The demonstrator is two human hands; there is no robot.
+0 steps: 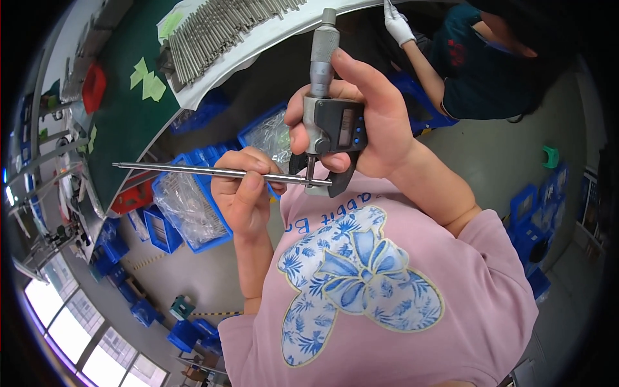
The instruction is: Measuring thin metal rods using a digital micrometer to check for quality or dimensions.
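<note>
My right hand point(380, 122) is wrapped round a digital micrometer point(332, 126), its grey thimble pointing up and its dark display facing me. The thumb lies along the thimble. Between my left hand's point(245, 193) thumb and fingers is a thin metal rod point(193, 170), held roughly level. Its right end sits in the micrometer's jaw gap, between the spindle and the anvil; whether both faces touch it I cannot tell. The rod's other end sticks out to the left, with a narrower tip.
Many similar metal rods point(225, 32) lie in rows on a white cloth over the green bench point(122, 116). Green paper notes point(148, 80) lie beside them. Blue crates point(193, 200) with clear plastic bags stand below. At the upper right, a co-worker point(490, 71) wears a white glove point(398, 26).
</note>
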